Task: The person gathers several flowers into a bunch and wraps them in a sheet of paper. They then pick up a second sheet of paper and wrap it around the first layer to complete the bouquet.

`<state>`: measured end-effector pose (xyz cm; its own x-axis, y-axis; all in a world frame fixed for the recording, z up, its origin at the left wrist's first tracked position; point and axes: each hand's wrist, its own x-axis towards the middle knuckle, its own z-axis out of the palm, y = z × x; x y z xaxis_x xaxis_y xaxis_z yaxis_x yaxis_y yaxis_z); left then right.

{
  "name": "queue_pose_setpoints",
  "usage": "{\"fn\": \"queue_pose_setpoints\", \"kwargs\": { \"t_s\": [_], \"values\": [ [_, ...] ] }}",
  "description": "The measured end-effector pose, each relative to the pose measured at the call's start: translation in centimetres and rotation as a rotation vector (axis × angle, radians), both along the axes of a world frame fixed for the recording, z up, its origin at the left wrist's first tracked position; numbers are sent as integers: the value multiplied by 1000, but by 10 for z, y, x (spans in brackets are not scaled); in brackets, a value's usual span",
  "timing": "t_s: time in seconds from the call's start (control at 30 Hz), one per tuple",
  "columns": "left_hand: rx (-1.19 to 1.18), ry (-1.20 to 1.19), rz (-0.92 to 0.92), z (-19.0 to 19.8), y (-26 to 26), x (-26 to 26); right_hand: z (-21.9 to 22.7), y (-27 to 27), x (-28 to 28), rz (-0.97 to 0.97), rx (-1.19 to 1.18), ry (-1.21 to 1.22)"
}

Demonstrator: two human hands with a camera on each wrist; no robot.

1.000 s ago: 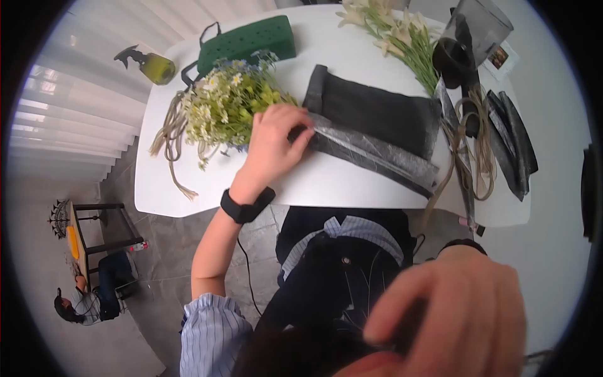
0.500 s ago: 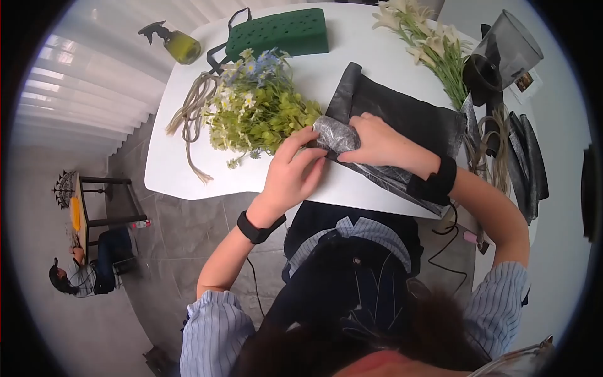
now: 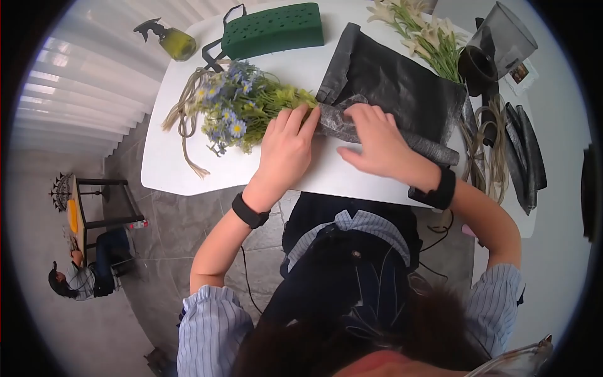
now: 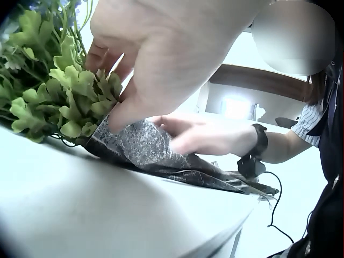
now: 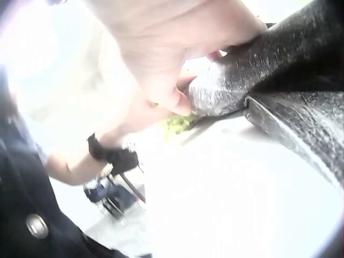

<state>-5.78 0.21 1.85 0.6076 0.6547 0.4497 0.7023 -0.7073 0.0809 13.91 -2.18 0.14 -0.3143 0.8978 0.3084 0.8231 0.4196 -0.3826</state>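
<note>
A bouquet of small blue and white flowers with green leaves (image 3: 251, 103) lies on its side on the white table. Black wrapping paper (image 3: 402, 81) is spread beside it, its near edge folded around the stems. My left hand (image 3: 286, 147) grips the bouquet where leaves meet paper; in the left wrist view its thumb (image 4: 126, 113) lies against the paper's crinkled end. With fingers bent over the rolled paper (image 5: 236, 75), my right hand (image 3: 380, 141) holds it just beside the left. The stems inside are hidden.
Toward the back stand a green holed block (image 3: 273, 30) with dark straps and a spray bottle (image 3: 169, 41). Cream lilies (image 3: 424, 38), a clear grey container (image 3: 509, 38), cord (image 3: 496, 144) and black paper rolls (image 3: 524, 151) lie right. More cord (image 3: 185, 119) lies left. A person sits farther off.
My right hand has come up from the lower right onto the paper. The paper's near edge has been turned over the stems, and the bouquet has rolled, showing more blue flowers.
</note>
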Motion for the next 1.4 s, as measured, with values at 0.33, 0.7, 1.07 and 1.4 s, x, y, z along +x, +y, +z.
{"fn": "queue_pose_setpoints", "kwargs": {
  "t_s": [0.33,0.7,1.07,1.4],
  "values": [
    [-122,-302,16,-7,-23,-7,12,18,15,23,-530,372],
    [-125,-192,71,-22,-35,-25,12,3,15,64,-207,352],
    [-137,-362,60,-30,-16,-35,5,-23,-20,12,1,5],
    [-46,-300,114,-28,-15,-32,10,-1,-7,32,-532,539]
  ]
}}
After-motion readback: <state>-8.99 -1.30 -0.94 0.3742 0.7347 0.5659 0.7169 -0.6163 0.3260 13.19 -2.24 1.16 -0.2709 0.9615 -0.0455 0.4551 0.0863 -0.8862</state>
